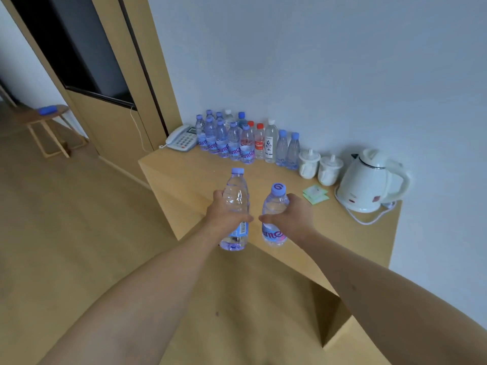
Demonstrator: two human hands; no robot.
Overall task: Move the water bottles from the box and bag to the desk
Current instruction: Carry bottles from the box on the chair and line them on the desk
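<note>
One water bottle [235, 196] is gripped upright by the left hand [224, 214] and another bottle [274, 206] by the right hand [290, 214], fingers curled round each, above the counter [184, 177] where a bottle cluster [237, 140] is stood against the wall.

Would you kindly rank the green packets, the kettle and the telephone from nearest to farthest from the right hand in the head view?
From the right hand:
1. Green packets, just beyond it to the right.
2. Kettle, farther right by the wall.
3. Telephone, far left corner of the desk.
</note>
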